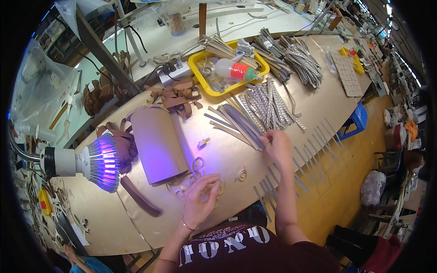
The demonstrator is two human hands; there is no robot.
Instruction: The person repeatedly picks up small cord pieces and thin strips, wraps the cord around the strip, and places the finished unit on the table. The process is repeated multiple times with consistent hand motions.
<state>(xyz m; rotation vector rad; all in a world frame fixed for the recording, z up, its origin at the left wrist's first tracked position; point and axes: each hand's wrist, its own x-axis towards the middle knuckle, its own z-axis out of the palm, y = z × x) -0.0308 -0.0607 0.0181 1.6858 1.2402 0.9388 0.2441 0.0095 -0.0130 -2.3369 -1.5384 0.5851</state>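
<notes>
My right hand (278, 146) is closed in a pinch at the near end of a dark grey strip (241, 122). That strip lies in a fanned bundle with tan strips (227, 132). My left hand (200, 200) is over the table, fingers curved and apart, with nothing visible in it. Beneath and beside its fingertips are coiled tan tape rings (197, 164), partly hidden by the hand. Another small tan coil (242, 174) lies between my hands. Braided silvery strips (268, 102) lie just beyond my right hand.
A lit purple lamp (102, 162) hangs at left beside a curved brown sheet (159, 143). A yellow basket (205, 88) holds a bottle (236, 69). Thin grey strips (309, 159) overhang the front edge. A blue stool (355, 120) stands at right. Another person's hand (69, 251) shows lower left.
</notes>
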